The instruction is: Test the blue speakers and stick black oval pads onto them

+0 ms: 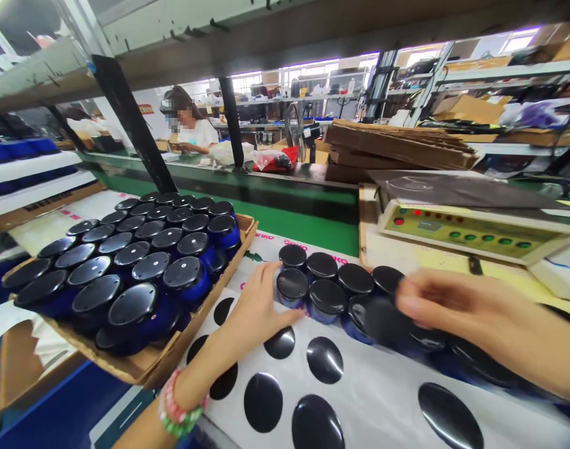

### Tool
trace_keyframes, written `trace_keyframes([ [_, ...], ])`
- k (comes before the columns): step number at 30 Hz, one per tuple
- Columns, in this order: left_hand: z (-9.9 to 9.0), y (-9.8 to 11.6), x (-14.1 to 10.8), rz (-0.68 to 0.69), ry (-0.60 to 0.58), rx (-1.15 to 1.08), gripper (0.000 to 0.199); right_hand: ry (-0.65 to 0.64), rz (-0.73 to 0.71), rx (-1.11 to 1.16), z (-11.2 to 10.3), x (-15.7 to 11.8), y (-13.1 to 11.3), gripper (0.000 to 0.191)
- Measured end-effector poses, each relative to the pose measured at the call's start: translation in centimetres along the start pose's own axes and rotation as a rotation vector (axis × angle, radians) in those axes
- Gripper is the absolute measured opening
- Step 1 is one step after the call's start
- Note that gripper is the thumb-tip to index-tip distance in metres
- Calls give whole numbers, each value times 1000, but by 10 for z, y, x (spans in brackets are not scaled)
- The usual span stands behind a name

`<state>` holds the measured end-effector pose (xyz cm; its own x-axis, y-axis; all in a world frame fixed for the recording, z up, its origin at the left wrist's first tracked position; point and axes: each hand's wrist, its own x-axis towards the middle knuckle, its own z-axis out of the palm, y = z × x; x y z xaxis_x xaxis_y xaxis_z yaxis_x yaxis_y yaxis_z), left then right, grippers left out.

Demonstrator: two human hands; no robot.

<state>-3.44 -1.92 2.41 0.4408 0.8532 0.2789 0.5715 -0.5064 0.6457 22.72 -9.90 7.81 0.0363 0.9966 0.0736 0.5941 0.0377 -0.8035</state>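
Note:
Two rows of blue cylinders with glossy black round tops (327, 295) stand on the bench in front of me. My left hand (259, 302) rests at the left end of these rows, thumb and fingers apart around the nearest cylinder's side. Over the right part of the rows, my right hand (437, 299) is blurred by motion, its thumb and fingers pinched. A dark round shape blurs at its fingertips, and I cannot tell whether it is held. Below both hands lies a white sheet (373, 399) bearing several flat black discs (263, 402).
To the left, a cardboard tray (166, 358) holds many similar black-topped cylinders (133, 304). A control box (476, 231) with buttons stands back right. Behind are a green conveyor surface (308, 212), stacked cardboard (397, 143) and a seated person (196, 131). A shelf beam (266, 47) crosses overhead.

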Motion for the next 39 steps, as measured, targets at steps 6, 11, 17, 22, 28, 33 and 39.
trace_keyframes([
  [6,18,-27,12,-32,-8,-180,58,-65,-58,66,75,95,-23,28],
  [11,15,-26,12,-41,-42,-222,47,-62,-42,-14,95,103,-12,23],
  [17,16,-29,13,-51,-47,-207,49,-100,-15,-63,94,100,-13,23],
  [22,16,-28,13,-44,-41,-205,46,-94,-40,-134,97,100,-13,24],
  [28,16,-29,13,-23,-29,-190,45,-44,-141,-249,100,97,-7,21],
  [33,16,-29,13,-33,-46,-194,45,-26,-201,-299,103,96,-3,20],
  [39,17,-30,13,-29,-51,-187,44,-11,-236,-328,105,96,-3,18],
])
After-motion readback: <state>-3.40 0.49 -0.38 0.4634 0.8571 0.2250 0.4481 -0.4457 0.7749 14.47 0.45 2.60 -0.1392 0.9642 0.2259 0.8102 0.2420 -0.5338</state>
